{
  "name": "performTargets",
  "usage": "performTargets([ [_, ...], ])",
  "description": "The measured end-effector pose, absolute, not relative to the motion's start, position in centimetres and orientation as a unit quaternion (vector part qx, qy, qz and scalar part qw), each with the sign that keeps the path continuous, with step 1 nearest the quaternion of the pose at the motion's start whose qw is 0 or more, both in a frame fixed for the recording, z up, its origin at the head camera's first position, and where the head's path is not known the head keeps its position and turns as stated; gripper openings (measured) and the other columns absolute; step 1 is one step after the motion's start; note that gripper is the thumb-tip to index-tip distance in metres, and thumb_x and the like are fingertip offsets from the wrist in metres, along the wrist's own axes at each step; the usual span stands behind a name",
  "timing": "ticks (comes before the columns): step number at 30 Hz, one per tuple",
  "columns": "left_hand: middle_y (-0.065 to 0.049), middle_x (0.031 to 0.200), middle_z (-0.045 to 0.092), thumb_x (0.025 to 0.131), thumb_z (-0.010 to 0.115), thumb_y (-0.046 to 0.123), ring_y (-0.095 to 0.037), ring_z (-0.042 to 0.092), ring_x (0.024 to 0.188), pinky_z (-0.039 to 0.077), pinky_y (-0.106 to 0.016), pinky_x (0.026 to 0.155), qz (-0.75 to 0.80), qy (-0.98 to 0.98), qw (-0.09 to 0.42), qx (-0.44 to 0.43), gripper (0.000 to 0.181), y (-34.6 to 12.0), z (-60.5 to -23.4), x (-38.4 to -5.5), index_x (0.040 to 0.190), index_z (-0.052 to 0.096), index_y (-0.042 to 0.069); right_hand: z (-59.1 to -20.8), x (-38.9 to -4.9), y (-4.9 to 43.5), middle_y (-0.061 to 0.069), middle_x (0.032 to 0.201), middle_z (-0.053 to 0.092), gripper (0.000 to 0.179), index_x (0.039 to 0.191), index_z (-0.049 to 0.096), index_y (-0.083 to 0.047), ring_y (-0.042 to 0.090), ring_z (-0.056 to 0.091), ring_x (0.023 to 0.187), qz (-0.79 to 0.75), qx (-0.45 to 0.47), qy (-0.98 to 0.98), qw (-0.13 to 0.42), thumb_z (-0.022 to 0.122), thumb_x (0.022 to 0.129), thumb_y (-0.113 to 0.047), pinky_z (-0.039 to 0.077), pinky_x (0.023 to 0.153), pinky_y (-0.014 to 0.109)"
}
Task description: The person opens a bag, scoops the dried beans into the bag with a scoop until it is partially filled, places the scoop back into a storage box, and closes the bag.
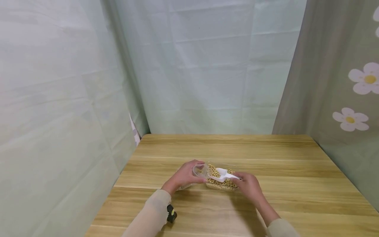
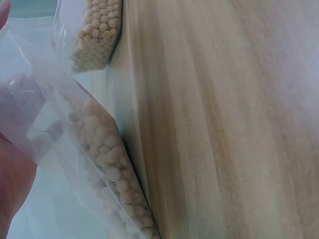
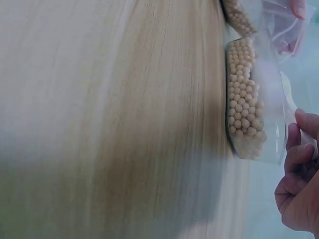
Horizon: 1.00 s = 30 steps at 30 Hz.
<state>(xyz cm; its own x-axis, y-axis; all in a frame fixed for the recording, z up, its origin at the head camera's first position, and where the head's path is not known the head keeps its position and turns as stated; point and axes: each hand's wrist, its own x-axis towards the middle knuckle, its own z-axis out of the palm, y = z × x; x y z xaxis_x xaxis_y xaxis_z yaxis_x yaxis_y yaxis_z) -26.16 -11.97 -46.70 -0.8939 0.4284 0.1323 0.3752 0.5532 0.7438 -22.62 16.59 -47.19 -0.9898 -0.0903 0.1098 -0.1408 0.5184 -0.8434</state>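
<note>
My right hand (image 1: 249, 187) grips the handle of a white scoop (image 1: 220, 174). Its bowl dips among the yellowish beans (image 1: 228, 183) that partly fill a clear plastic box (image 3: 271, 119). At the left end of that box, my left hand (image 1: 187, 172) holds a clear plastic bag (image 2: 65, 119) by its upper part, thumb and fingers about the rounded mouth. More beans (image 2: 112, 164) lie in the bottom of the bag, seen through its side in the left wrist view. The scoop's bowl is close to the bag's mouth.
Box and bag stand on a wood-grain table (image 1: 284, 164). Pale curtains (image 1: 207, 65) hang behind and to the left, with a flowered curtain (image 1: 331, 82) on the right. A small black device (image 1: 171, 214) sits at my left wrist.
</note>
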Motion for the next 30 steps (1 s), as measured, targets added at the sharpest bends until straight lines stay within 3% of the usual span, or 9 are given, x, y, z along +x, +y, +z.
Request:
performTargets([
  [4, -0.005, 0.127, 0.065, 0.073, 0.088, 0.039, -0.02, 0.058, 0.118, 0.044, -0.039, 0.101, 0.424, 0.878, 0.03, 0.222, 0.079, -12.1, -46.6, -26.2, 0.139, 0.055, 0.007, -47.3, -22.4, 17.1, 0.014, 0.104, 0.072, 0.033, 0.116, 0.071, 0.002, 0.017, 0.057, 0.074, 0.498, 0.048, -0.866, 0.013, 0.073, 0.09, -0.019, 0.047, 0.065, 0.033],
  [9, -0.006, 0.127, 0.065, 0.074, 0.087, 0.036, -0.021, 0.059, 0.118, 0.045, -0.038, 0.099, 0.437, 0.872, 0.031, 0.218, 0.078, -12.2, -46.5, -26.2, 0.139, 0.055, 0.006, -47.8, -22.3, 17.9, 0.017, 0.118, 0.069, 0.034, 0.118, 0.071, -0.002, 0.027, 0.062, 0.104, 0.511, 0.034, -0.859, 0.013, 0.072, 0.091, -0.023, 0.05, 0.085, 0.043],
  [11, -0.006, 0.128, 0.064, 0.075, 0.087, 0.035, -0.022, 0.059, 0.118, 0.047, -0.039, 0.098, 0.444, 0.869, 0.033, 0.217, 0.078, -12.3, -46.4, -26.2, 0.139, 0.054, 0.005, -47.8, -22.2, 18.2, 0.016, 0.116, 0.069, 0.033, 0.117, 0.072, -0.002, 0.027, 0.062, 0.102, 0.517, 0.026, -0.855, 0.014, 0.072, 0.091, -0.023, 0.05, 0.083, 0.042],
  [15, -0.008, 0.129, 0.063, 0.076, 0.087, 0.034, -0.024, 0.059, 0.118, 0.049, -0.039, 0.095, 0.451, 0.866, 0.038, 0.215, 0.078, -12.4, -46.3, -26.2, 0.14, 0.053, 0.004, -47.3, -22.1, 18.9, 0.011, 0.098, 0.07, 0.033, 0.116, 0.072, 0.0, 0.019, 0.053, 0.079, 0.521, 0.016, -0.853, 0.014, 0.072, 0.092, -0.022, 0.044, 0.066, 0.031],
  [17, -0.008, 0.129, 0.063, 0.077, 0.086, 0.034, -0.024, 0.059, 0.118, 0.05, -0.039, 0.094, 0.451, 0.866, 0.042, 0.213, 0.079, -12.4, -46.3, -26.2, 0.141, 0.052, 0.003, -46.9, -22.0, 19.2, 0.009, 0.093, 0.068, 0.032, 0.116, 0.072, 0.0, 0.018, 0.05, 0.075, 0.52, 0.016, -0.854, 0.014, 0.072, 0.092, -0.021, 0.042, 0.063, 0.03],
  [24, -0.007, 0.131, 0.062, 0.077, 0.086, 0.038, -0.023, 0.057, 0.12, 0.048, -0.039, 0.096, 0.446, 0.869, 0.045, 0.211, 0.08, -12.4, -46.1, -26.2, 0.142, 0.052, 0.006, -45.3, -21.6, 19.8, 0.016, 0.113, 0.07, 0.036, 0.117, 0.072, 0.0, 0.024, 0.062, 0.096, 0.502, 0.037, -0.864, 0.021, 0.07, 0.094, -0.027, 0.048, 0.077, 0.036],
  [30, -0.007, 0.131, 0.063, 0.075, 0.086, 0.038, -0.023, 0.058, 0.12, 0.047, -0.039, 0.097, 0.438, 0.873, 0.044, 0.211, 0.08, -12.2, -46.1, -26.4, 0.141, 0.053, 0.007, -44.2, -21.7, 18.9, 0.011, 0.101, 0.072, 0.034, 0.115, 0.073, -0.001, 0.017, 0.057, 0.08, 0.511, 0.063, -0.857, 0.0, 0.072, 0.092, -0.025, 0.046, 0.066, 0.031],
])
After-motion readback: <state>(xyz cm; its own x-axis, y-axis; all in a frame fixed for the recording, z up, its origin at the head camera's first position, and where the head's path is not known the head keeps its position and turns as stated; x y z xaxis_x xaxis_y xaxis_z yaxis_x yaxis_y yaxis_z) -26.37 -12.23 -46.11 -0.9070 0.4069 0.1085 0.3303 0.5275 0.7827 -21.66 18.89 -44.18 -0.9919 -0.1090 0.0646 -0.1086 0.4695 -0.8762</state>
